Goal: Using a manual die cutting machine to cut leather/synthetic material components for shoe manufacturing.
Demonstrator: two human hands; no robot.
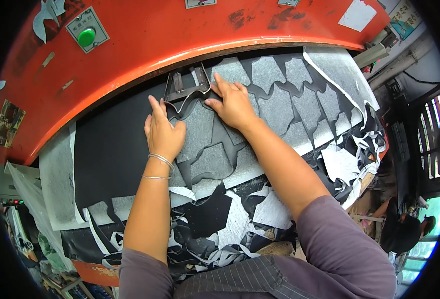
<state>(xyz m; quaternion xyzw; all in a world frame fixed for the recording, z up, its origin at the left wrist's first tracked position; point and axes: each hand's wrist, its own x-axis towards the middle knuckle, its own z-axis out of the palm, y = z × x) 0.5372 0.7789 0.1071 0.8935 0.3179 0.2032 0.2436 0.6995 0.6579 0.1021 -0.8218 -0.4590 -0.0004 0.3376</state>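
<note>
A steel cutting die (186,94), an open metal frame with a wavy near edge and a crossbar, stands on the layered black material (125,144) close to the press. My left hand (164,130) has its fingertips against the die's near left corner, its thumb apart. At the right end of the die, my right hand (234,103) puts its thumb and fingertips to the edge. Between them the hands hold the die. Right of it, cut-out shapes show a grey-white layer (274,107) framed by thin black strips.
The orange press (180,30) rises along the far side, with a green push button (86,37). Black and white offcuts (230,214) pile along the near edge. More scraps (340,163) lie at the right. Another person (404,231) is at the far right.
</note>
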